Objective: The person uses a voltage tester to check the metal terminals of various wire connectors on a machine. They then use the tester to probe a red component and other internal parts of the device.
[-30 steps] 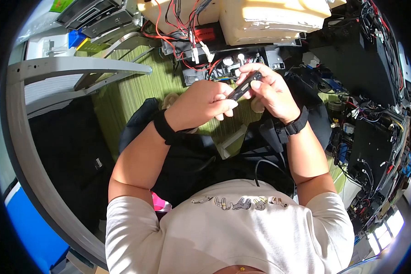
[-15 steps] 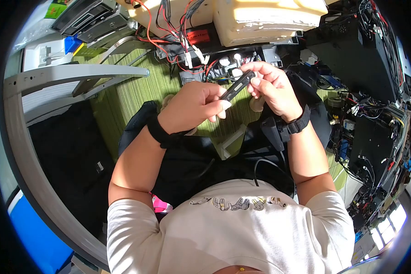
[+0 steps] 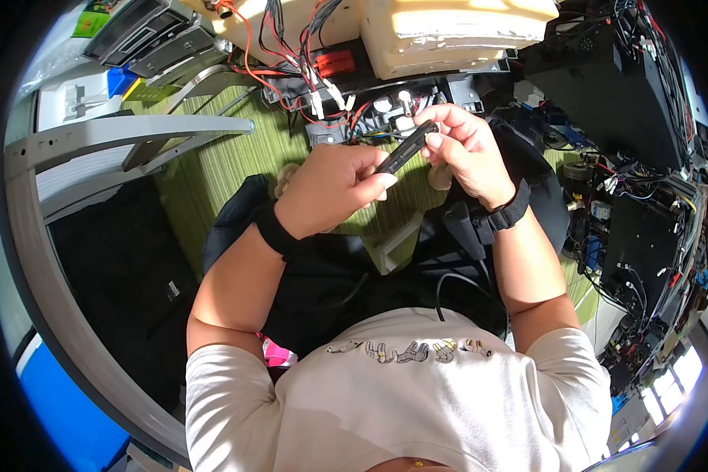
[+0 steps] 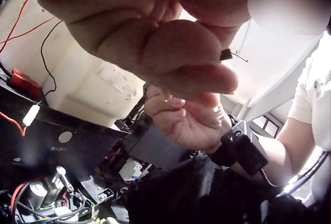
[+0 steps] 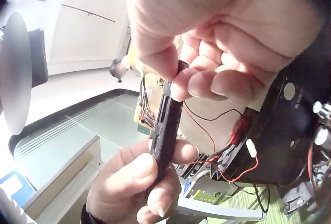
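A slim black slotted bar (image 3: 407, 148), like a folded pocket tool, slants between the two hands above the lap in the head view. My left hand (image 3: 322, 187) grips its lower end, the thumb lying along it. At the upper end my right hand (image 3: 473, 155) pinches it between thumb and forefinger. The right wrist view shows long slots down the bar's (image 5: 166, 118) side, with the left hand (image 5: 121, 185) round its bottom. In the left wrist view the curled left fingers (image 4: 170, 48) hide most of the bar.
Beyond the hands stands a black chassis (image 3: 370, 79) with wires, a red block (image 3: 336, 62) and cream foam blocks (image 3: 456, 39). A grey metal frame (image 3: 134, 123) reaches in from the left. Cabled black equipment (image 3: 613, 102) fills the right side. Green carpet (image 3: 204, 157) lies below.
Both hands have shifted a little to the left with the bar. The bar has rolled slightly, so its pale, lit face now looks darker. Both hands keep hold of it.
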The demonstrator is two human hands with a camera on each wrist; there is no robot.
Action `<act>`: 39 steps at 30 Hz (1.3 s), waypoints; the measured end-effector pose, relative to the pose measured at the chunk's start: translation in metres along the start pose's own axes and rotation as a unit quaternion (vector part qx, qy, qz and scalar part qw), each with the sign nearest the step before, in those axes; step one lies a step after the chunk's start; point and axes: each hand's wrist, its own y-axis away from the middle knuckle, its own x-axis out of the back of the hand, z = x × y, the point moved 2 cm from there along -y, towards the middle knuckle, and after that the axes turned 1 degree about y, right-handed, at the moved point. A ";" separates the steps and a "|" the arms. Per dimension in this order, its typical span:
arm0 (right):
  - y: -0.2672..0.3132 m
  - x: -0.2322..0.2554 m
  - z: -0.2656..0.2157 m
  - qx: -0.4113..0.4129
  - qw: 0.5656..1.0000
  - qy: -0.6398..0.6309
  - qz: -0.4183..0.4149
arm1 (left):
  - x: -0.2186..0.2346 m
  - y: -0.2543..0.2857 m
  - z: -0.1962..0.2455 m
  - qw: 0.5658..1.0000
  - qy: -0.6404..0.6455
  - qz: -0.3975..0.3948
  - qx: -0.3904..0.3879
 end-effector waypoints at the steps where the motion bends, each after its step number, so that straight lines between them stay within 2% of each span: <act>1: 0.000 0.000 0.000 0.000 1.000 0.001 0.002 | 0.000 -0.001 -0.001 0.999 -0.036 0.009 -0.022; 2: 0.000 0.000 0.000 0.000 1.000 0.001 0.003 | 0.000 -0.001 -0.001 0.996 -0.072 0.018 -0.044; 5: 0.000 0.000 0.000 0.013 1.000 0.008 0.005 | -0.004 0.000 0.006 0.995 -0.076 0.062 -0.032; 7: -0.001 0.000 0.000 0.021 0.999 0.033 0.016 | -0.003 -0.001 0.008 0.993 -0.095 0.063 -0.034; 9: -0.002 0.001 -0.002 0.011 0.999 0.028 0.013 | -0.003 -0.001 0.009 0.991 -0.113 0.062 -0.033; 14: -0.001 0.004 -0.006 -0.017 1.000 0.017 -0.003 | -0.001 -0.001 0.008 0.999 0.049 0.001 0.018; 23: -0.002 0.005 -0.004 -0.025 1.000 0.000 -0.006 | -0.001 -0.003 0.006 1.000 0.015 0.003 0.011; 29: -0.001 0.008 -0.004 -0.005 0.998 0.056 -0.020 | -0.001 -0.003 0.002 0.999 -0.037 0.007 -0.002; 33: -0.002 0.003 -0.006 -0.006 0.999 0.047 -0.020 | -0.002 -0.002 0.000 1.000 0.004 0.009 -0.010; 35: -0.001 0.003 -0.005 -0.006 0.999 0.046 -0.017 | -0.003 -0.002 0.000 0.999 0.037 0.001 0.019; 39: -0.003 0.003 0.001 -0.002 1.000 0.030 0.004 | -0.002 -0.004 0.001 1.000 0.011 0.002 0.002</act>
